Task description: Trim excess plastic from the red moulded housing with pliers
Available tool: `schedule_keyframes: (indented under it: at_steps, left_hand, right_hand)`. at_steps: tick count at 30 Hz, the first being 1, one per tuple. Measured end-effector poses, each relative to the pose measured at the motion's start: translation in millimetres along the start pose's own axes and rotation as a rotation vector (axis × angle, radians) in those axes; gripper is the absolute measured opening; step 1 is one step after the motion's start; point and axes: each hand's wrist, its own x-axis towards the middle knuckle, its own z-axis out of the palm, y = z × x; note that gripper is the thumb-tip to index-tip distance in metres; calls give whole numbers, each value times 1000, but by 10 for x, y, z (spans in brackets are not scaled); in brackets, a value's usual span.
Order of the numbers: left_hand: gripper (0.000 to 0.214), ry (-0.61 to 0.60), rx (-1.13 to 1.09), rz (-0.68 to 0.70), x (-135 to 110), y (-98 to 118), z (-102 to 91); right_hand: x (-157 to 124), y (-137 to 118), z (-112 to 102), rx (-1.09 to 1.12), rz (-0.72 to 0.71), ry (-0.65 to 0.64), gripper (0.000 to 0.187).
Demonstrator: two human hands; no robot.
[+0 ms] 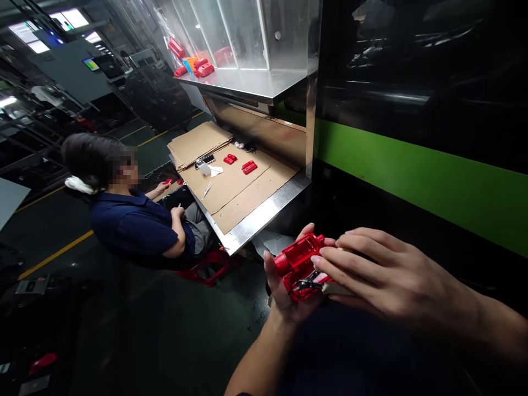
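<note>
Both hands are busy low in the frame: the red part is cupped in the left hand, while the right hand lies closed over its top, a small metal tool pinched at its edge. Looks mid-job, trimming probably unfinished. Upper centre, more red pieces are spread on the bench; a seated co-worker is kept well apart, nothing blocked.

Red plastic housing, glossy and translucent, hollow with the open side facing up and inner ribs showing. Tilted, one rounded end pointing up and left. Cradled in the left hand from below, covered on its right end by the fingers of the right hand. Small dark metal tool lying against the lower edge of the housing.
</note>
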Motion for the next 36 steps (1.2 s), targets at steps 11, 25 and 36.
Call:
schedule_keyframes:
  at_steps: [11,25,36]
  left_hand:
    - [92,32,-7,-73,9,-29,-25]
    - [80,-73,-186,-208,49,-117,-75]
    - [70,71,-71,2,56,-159,-28]
  right_hand:
    - [-29,5,6,11,-8,-2,42]
    - [-70,108,70,88,-32,-94,32]
    - [-354,-13,150,89,176,8,50]
